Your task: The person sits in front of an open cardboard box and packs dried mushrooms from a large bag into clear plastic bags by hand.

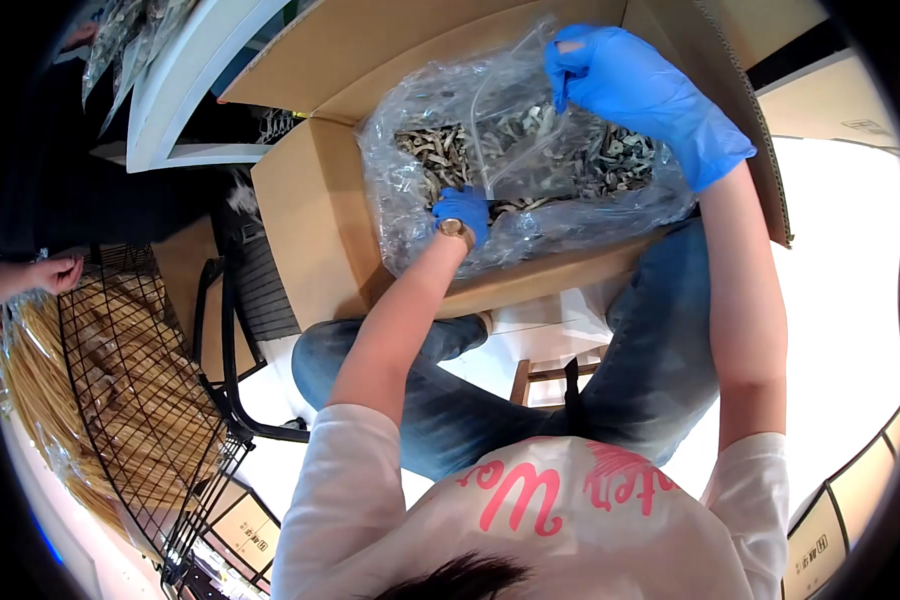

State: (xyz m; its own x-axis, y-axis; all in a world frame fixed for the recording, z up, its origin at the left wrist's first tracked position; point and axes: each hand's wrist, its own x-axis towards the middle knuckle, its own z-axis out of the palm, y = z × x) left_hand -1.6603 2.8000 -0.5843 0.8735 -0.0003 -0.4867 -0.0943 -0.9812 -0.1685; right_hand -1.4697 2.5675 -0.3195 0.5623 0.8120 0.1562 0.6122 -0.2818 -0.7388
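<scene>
An open cardboard box (315,215) holds a large clear plastic liner (395,215) with dried grey-brown strips (625,160) inside. My right hand (635,95), in a blue glove, is raised over the box's far right part, its fingers pinched on the upper edge of a clear zip bag (500,130). The bag hangs tilted over the strips. My left hand (462,212), also blue-gloved and with a watch at the wrist, reaches down into the strips at the bag's lower left; its fingertips are hidden among them.
At the left stands a black wire basket (140,400) with long yellowish sticks in plastic. Another person's hand (58,274) is near its rim. A white curved frame (165,100) is at the upper left. Cartons (815,545) stand at the lower right.
</scene>
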